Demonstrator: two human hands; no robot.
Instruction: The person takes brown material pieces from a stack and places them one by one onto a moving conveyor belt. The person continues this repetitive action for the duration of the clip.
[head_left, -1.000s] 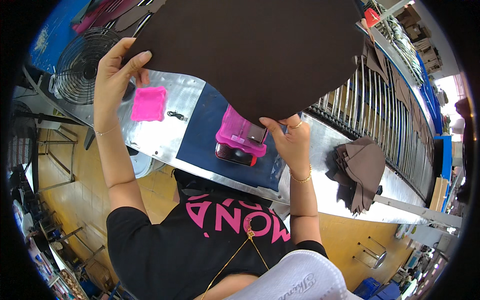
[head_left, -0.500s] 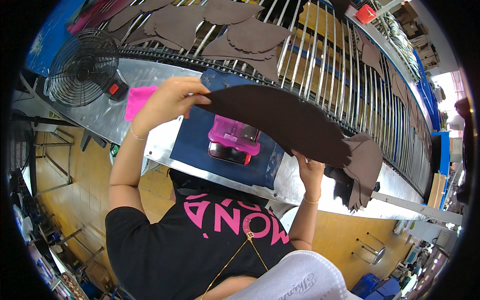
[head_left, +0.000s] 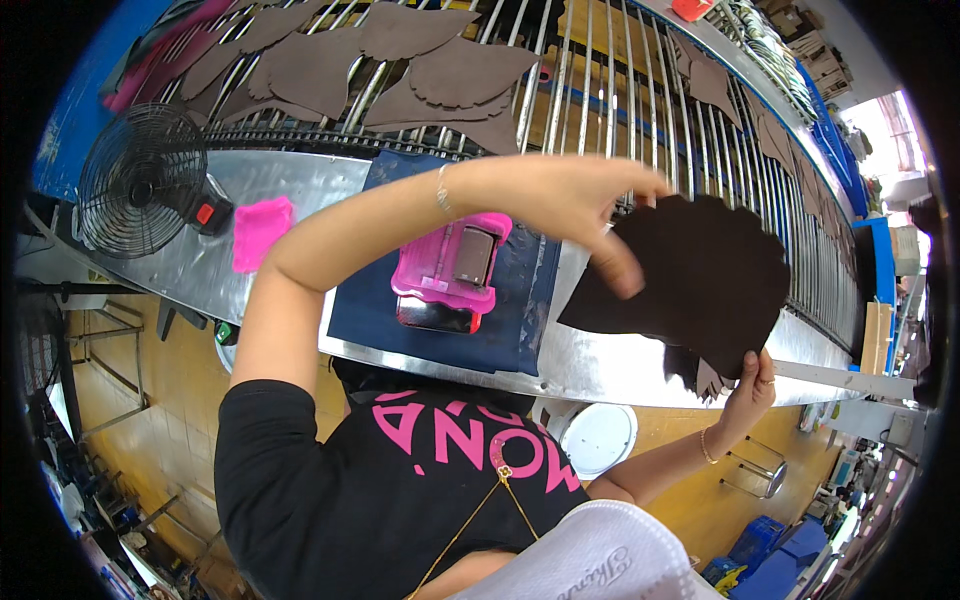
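Note:
A dark brown, leather-like cut piece (head_left: 700,275) with a scalloped edge is held up on the right, over the metal table and beside the roller rack. My right hand (head_left: 752,392) pinches its lower right edge between thumb and fingers. Reaching across to the right, my left hand (head_left: 590,205) is at the piece's upper left side. Its fingers and thumb are spread apart, slightly blurred, with the thumb in front of the piece. Below the held piece, other dark pieces (head_left: 708,380) show only in part.
A pink tray (head_left: 415,268) with a phone-like object lies on a dark blue mat (head_left: 365,315). A pink cloth-like square (head_left: 262,235) and a black fan (head_left: 145,180) are on the left. Brown cut pieces (head_left: 455,75) rest on the metal roller rack (head_left: 580,110). A white-topped round stool (head_left: 598,440) stands below.
The brown piece has moved right and turned, held by my right hand. My left hand has let go of its left end and swung across to the right, fingers apart.

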